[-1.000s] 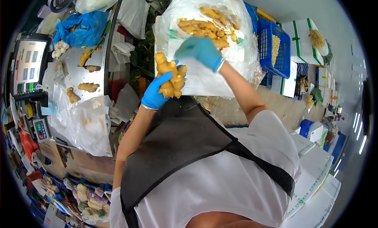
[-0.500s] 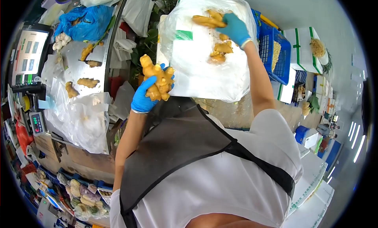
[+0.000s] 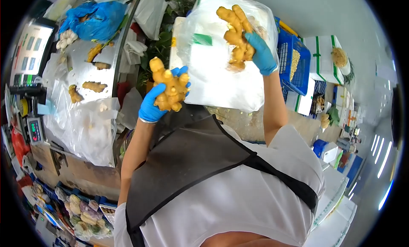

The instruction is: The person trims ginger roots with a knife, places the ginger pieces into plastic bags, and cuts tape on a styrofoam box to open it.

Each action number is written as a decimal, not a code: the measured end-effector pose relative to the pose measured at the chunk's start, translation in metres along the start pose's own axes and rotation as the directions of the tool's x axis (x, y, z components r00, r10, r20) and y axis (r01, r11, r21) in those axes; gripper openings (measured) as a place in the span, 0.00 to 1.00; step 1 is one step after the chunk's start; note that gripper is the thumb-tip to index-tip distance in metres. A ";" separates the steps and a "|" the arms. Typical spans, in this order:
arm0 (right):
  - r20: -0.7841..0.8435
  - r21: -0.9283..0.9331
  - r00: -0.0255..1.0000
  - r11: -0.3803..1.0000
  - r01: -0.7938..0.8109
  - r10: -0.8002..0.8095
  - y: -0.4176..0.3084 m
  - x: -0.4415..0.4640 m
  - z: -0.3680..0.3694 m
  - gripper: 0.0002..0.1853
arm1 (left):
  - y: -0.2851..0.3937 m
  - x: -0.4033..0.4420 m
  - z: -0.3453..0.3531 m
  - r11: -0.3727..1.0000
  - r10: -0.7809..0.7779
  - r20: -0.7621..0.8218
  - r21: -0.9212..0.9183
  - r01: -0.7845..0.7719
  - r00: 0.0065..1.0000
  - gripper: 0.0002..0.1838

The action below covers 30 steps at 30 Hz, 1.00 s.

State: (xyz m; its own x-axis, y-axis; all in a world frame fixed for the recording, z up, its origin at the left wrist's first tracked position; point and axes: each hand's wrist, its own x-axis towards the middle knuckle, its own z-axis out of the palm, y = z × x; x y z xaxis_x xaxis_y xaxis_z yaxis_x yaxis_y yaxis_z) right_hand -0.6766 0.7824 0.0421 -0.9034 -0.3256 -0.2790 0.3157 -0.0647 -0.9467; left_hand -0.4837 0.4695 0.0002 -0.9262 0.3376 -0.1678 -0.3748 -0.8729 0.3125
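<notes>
My left hand [image 3: 154,103], in a blue glove, is wrapped round a knobbly ginger root [image 3: 169,88] in front of the apron. Farther forward and to the right, my gloved right hand [image 3: 262,54] grips a long branching ginger root [image 3: 235,34] by its right side. That root is over the white box [image 3: 213,87], which is covered with clear plastic film. Fingertips of my right hand are partly hidden behind the root. A green label [image 3: 202,39] shows under the film.
On the left, a metal table [image 3: 85,72] bears ginger pieces, garlic [image 3: 67,39], a blue bag [image 3: 94,20] and clear plastic bags [image 3: 87,132]. A screen [image 3: 33,51] and a scale [image 3: 35,130] stand beyond. At right are a blue crate [image 3: 305,63] and white boxes.
My right hand has taken hold of the branching ginger root and raised it off the film. My left hand has shifted left with its ginger since the first frame.
</notes>
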 end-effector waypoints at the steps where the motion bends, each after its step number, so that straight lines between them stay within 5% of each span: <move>1: 0.098 -0.038 0.994 0.998 0.047 -0.043 0.001 -0.002 0.020 0.21 | 0.003 -0.002 0.004 0.998 0.025 0.029 0.065 -0.026 0.999 0.37; 4: 0.135 -0.139 0.990 0.989 0.047 -0.028 0.007 -0.020 0.104 0.19 | 0.014 -0.008 0.000 0.990 -0.025 0.024 0.143 0.021 0.999 0.39; 10: 0.405 -0.072 0.899 0.986 -0.150 0.166 0.030 -0.028 0.210 0.25 | 0.039 -0.065 -0.043 0.973 0.197 -0.068 0.134 -0.187 0.978 0.39; 14: 0.579 -0.213 0.784 0.969 -0.121 0.225 0.031 -0.031 0.269 0.22 | 0.049 -0.122 -0.043 0.923 0.375 -0.085 0.127 -0.363 0.923 0.34; 17: 0.755 -0.350 0.569 0.934 -0.071 0.326 0.044 -0.030 0.309 0.24 | 0.037 -0.168 -0.083 0.936 0.332 -0.204 -0.048 -0.349 0.921 0.40; 22: 0.862 -0.418 0.338 0.907 0.050 0.378 0.092 -0.050 0.366 0.27 | 0.020 -0.248 -0.068 0.856 0.493 -0.380 0.049 -0.515 0.783 0.22; 23: 0.891 -0.389 0.290 0.917 0.087 0.350 0.097 -0.054 0.375 0.27 | 0.021 -0.262 -0.052 0.812 0.582 -0.297 0.152 -0.564 0.757 0.24; 26: 0.809 -0.459 0.554 0.801 0.385 0.197 0.123 -0.036 0.394 0.29 | 0.005 -0.291 -0.034 0.772 0.538 -0.465 -0.064 -0.632 0.703 0.35; 27: 0.754 -0.433 0.656 0.747 0.505 -0.007 0.128 -0.029 0.406 0.33 | 0.001 -0.300 -0.034 0.751 0.558 -0.450 -0.083 -0.655 0.697 0.32; 29: 0.737 -0.536 0.654 0.440 0.720 -0.172 0.142 -0.023 0.431 0.32 | -0.001 -0.302 -0.043 0.652 0.553 -0.513 -0.225 -0.724 0.657 0.30; 30: 0.735 -0.561 0.658 0.399 0.725 -0.162 0.164 -0.017 0.439 0.31 | -0.004 -0.302 -0.048 0.595 0.539 -0.545 -0.293 -0.749 0.642 0.29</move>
State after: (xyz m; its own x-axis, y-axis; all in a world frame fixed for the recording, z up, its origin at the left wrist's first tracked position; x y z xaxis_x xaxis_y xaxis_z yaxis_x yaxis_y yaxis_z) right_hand -0.4818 0.3634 -0.0372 -0.4322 -0.8974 0.0885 -0.6920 0.2671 -0.6707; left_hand -0.2009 0.3546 0.0050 -0.7743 -0.4461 -0.4489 0.4823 -0.8752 0.0378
